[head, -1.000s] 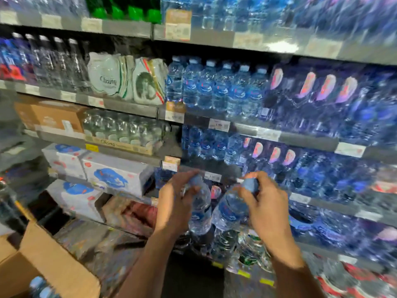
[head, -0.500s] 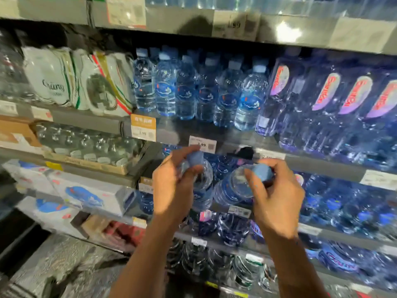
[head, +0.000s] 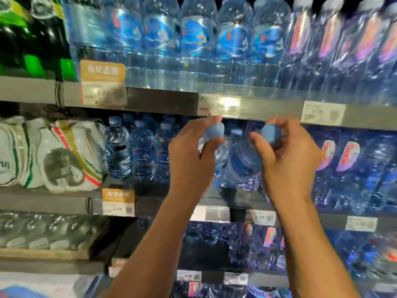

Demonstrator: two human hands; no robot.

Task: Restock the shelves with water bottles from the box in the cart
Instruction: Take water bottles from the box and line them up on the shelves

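Both hands grip bottles near their blue caps, left hand [head: 191, 155] on one water bottle [head: 217, 155], right hand [head: 287, 160] on another [head: 242, 166], necks held high probably to clear the shelf edge [head: 247, 108] just above them.

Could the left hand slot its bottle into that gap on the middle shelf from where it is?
Probably yes. The left hand pinches its clear blue-capped water bottle right at the open gap, with nothing visible between. The grey shelf edge above sits close over the cap, so it may need tilting.
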